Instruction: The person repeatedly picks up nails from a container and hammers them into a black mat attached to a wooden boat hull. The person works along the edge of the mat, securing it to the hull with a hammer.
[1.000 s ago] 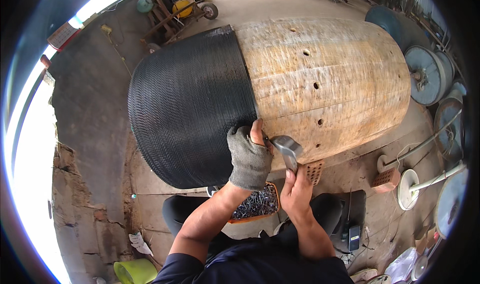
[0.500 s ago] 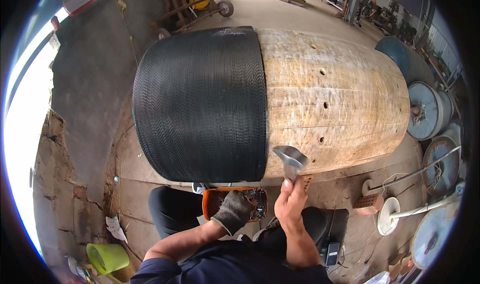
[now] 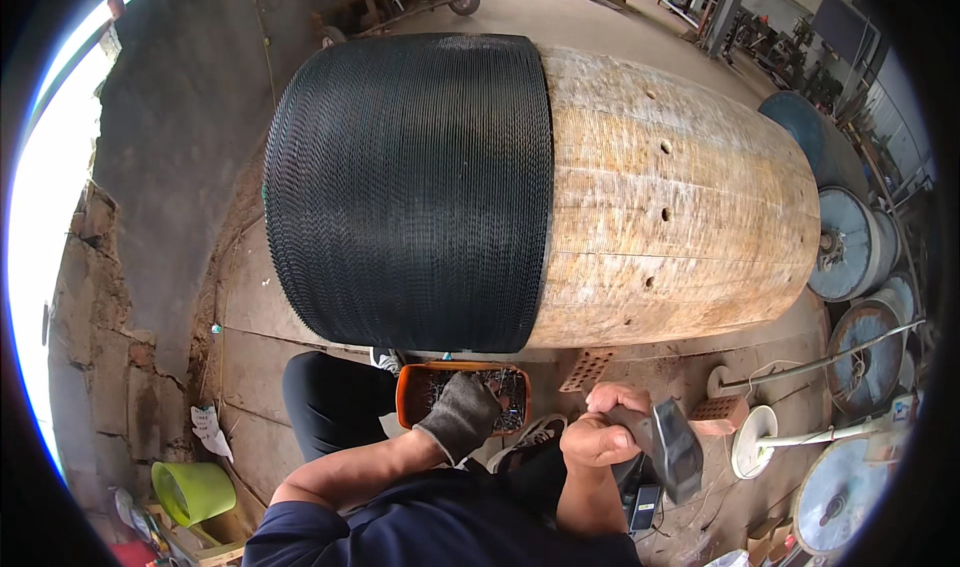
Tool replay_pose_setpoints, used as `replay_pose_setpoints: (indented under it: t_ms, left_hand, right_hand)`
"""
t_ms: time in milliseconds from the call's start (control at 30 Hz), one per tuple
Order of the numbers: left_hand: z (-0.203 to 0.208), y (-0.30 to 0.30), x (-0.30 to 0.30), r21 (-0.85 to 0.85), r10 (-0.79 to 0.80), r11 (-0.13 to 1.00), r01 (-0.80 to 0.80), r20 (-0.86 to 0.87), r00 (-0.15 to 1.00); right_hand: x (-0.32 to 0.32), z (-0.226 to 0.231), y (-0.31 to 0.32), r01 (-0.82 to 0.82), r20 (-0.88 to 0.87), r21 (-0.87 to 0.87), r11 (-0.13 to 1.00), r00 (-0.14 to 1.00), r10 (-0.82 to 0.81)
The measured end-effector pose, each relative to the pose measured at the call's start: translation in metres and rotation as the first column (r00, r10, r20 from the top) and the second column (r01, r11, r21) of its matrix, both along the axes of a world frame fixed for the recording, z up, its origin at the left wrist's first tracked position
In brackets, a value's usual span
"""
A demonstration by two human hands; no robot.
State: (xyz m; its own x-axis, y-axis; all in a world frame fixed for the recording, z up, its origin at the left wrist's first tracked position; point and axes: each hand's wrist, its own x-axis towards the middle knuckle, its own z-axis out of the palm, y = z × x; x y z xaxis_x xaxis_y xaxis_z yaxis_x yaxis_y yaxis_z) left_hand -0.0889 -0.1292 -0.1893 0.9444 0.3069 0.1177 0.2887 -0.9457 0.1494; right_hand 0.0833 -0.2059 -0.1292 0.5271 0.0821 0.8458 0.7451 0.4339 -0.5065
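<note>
My left hand (image 3: 461,417), in a dark grey work glove, reaches into an orange tray (image 3: 404,392) of small dark metal pieces that look like nails. Its fingers curl down among them, and the tips are mostly hidden. My bare right hand (image 3: 603,429) is wrapped round a hammer (image 3: 677,451), whose metal head sticks out to the right of the fist; most of its handle is out of sight. Beyond both hands lies a large drum, its left part wound with black ridged wire or strip (image 3: 410,197) and its right part bare pale wood (image 3: 690,197) with several holes.
A holed brick (image 3: 587,369) lies under the drum's near side, and another brick (image 3: 720,414) lies farther right. Metal discs and rollers (image 3: 843,242) line the right side. A green bucket (image 3: 195,492) stands at lower left. A wheeled cart (image 3: 400,2) is behind the drum.
My right hand has lowered the hammer from in front of the wood, down and to the right, and its head has turned. My left hand stays in the tray. The view has shifted slightly.
</note>
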Motion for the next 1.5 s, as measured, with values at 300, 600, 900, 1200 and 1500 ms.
replay_pose_setpoints:
  t_ms: [300, 600, 900, 1200, 1500]
  left_hand:
    - [0.089, 0.053, 0.027, 0.148, -0.041, 0.987, -0.07, 0.64, 0.768]
    - [0.129, 0.152, 0.056, 0.428, -0.256, 0.897, -0.107, 0.703, 0.663]
    - [0.132, 0.146, 0.055, 0.465, -0.161, 0.856, -0.227, 0.656, 0.738]
    - [0.138, 0.152, 0.063, 0.462, -0.117, 0.826, -0.321, 0.699, 0.706]
    - [0.142, 0.152, 0.065, 0.455, -0.106, 0.824, -0.338, 0.71, 0.696]
  right_hand:
    - [-0.006, -0.056, 0.0, -0.03, -0.151, -0.827, 0.562, 0.974, -0.17]
    - [0.0, -0.034, 0.008, -0.004, -0.106, -0.548, 0.837, 0.992, -0.064]
    - [-0.002, -0.018, 0.007, -0.055, -0.118, -0.562, 0.825, 0.993, -0.014]
    - [-0.005, 0.008, 0.019, -0.062, -0.034, 0.014, 0.998, 0.998, 0.062]
    - [-0.014, -0.001, -0.002, -0.235, -0.219, -0.148, 0.961, 0.955, 0.2]
